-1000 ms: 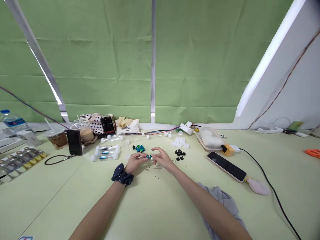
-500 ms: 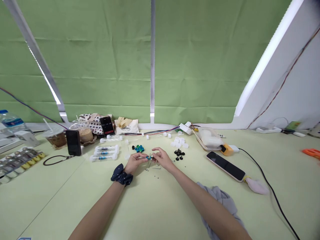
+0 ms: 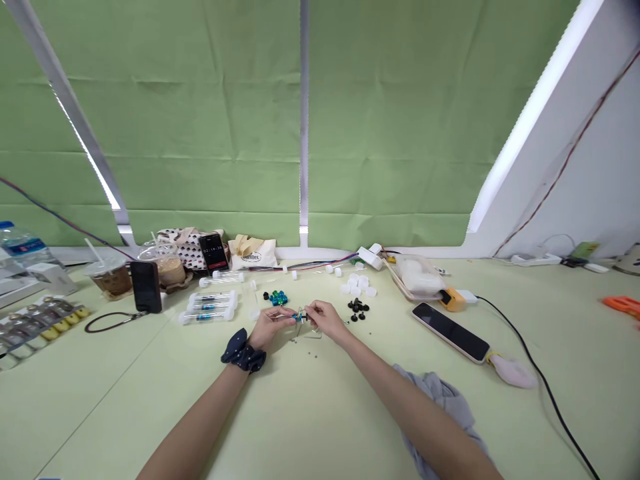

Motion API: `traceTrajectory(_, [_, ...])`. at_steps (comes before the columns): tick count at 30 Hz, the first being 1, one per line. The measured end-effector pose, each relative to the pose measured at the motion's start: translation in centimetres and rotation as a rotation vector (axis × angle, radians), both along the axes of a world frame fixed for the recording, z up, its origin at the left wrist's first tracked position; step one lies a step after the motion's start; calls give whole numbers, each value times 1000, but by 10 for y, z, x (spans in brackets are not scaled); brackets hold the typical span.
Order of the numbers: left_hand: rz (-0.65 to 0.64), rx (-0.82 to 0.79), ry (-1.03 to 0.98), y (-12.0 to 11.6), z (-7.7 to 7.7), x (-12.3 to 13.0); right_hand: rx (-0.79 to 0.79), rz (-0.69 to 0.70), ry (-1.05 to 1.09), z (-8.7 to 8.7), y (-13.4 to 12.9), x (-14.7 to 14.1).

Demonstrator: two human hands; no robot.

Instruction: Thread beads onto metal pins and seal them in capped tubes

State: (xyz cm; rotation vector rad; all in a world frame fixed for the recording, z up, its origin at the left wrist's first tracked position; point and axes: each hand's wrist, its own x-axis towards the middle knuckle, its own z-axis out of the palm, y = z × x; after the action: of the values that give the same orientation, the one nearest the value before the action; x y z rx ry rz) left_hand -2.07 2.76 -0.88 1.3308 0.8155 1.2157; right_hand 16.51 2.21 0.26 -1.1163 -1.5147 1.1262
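Head view shows two bare hands close together over the pale green counter (image 3: 280, 413), both on one small blue piece (image 3: 297, 318). The left hand (image 3: 271, 327) grips it from its side, and the right hand (image 3: 326, 319) pinches its dark end; whether those right fingers also hold a thin metal rod cannot be told. Just below lies a bent metal key (image 3: 313, 335).

Behind the left hand sit blue and green pieces (image 3: 279, 299); capped clear tubes (image 3: 208, 307) lie farther left. Black pieces (image 3: 357, 306) and white caps (image 3: 356, 287) lie behind the right hand.

At the back, a cream pouch (image 3: 255, 255) bears dark lettering that ends in "nnet", its start hard to read. Beside it, a propped phone (image 3: 214, 252) displays digits beginning "02", the later ones blurred. A water bottle (image 3: 23, 245) at far left wears a blue label, too small to read.
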Motion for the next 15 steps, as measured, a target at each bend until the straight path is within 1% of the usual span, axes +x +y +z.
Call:
traceTrajectory(6, [2, 3, -8, 0, 0, 0, -59, 53, -36, -2, 0, 0])
traceTrajectory(10, [34, -4, -28, 1, 1, -1, -86, 171, -54, 2, -5, 0])
traceTrajectory(12, [33, -3, -31, 1, 1, -1, -89, 208, -47, 3, -6, 0])
traceTrajectory(13, [29, -2, -31, 0, 2, -1, -84, 206, -47, 3, -6, -1])
traceTrajectory(15, [17, -1, -26, -1, 2, -1, -67, 156, -51, 0, -5, -1])
